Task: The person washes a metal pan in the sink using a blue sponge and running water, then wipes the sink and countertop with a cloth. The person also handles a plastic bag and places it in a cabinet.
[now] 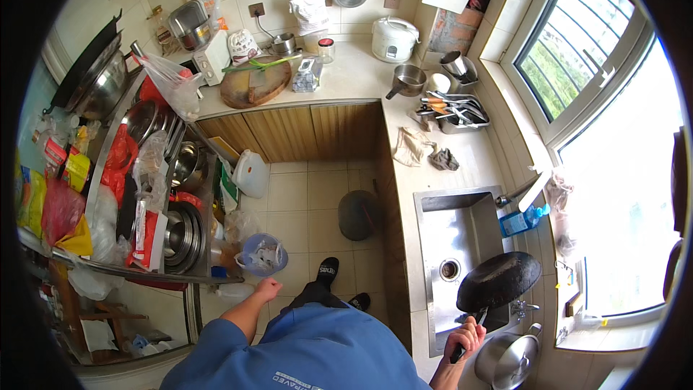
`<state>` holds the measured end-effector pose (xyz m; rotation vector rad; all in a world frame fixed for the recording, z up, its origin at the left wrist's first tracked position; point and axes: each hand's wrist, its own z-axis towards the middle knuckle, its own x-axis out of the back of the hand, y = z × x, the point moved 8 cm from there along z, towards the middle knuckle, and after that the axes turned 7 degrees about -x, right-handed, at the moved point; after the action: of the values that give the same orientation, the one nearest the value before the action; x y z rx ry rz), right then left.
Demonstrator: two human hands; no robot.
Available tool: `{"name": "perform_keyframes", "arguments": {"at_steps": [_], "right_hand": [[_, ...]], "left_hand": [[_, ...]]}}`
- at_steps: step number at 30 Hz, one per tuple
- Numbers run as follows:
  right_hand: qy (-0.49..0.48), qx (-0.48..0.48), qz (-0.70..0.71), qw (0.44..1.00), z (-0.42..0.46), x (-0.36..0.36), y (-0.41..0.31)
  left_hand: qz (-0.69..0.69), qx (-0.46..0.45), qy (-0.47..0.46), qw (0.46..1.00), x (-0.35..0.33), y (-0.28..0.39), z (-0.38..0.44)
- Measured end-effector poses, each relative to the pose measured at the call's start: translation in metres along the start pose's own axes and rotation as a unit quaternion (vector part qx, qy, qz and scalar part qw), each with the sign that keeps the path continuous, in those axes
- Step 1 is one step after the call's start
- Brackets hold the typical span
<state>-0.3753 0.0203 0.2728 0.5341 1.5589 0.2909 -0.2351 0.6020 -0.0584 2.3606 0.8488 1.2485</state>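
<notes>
A dark frying pan [499, 281] is tilted over the lower right part of the stainless steel sink [446, 238], its blackened side showing. My right hand [465, 338] is closed around the pan's black handle, near the sink's front corner. Low on the left, my left hand [268, 290] hangs beside my body with its fingers curled; nothing shows in it. Just beyond that hand, a blue waste bin [262, 254] lined with a plastic bag stands on the tiled floor. A bottle of blue liquid soap [522, 220] is behind the sink, close to the pan.
A lidded steel pot [507, 360] sits right of my right hand. Cloths [414, 146], a cutlery tray [463, 114] and a saucepan [409, 80] lie along the counter. A crowded rack [208, 227] stands left; a dark round container [357, 215] is on the floor.
</notes>
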Motion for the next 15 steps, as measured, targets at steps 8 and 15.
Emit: {"name": "perform_keyframes", "arguments": {"at_steps": [8,15], "right_hand": [[0.304,-0.035,-0.232,0.923,-0.057,0.073,-0.034],[0.496,-0.099,-0.680,0.531,-0.094,0.094,-0.022]], "left_hand": [[0.039,0.007,-0.019,0.999,-0.006,-0.010,-0.004],[-0.017,-0.019,0.057,0.998,0.016,-0.011,-0.016]]}}
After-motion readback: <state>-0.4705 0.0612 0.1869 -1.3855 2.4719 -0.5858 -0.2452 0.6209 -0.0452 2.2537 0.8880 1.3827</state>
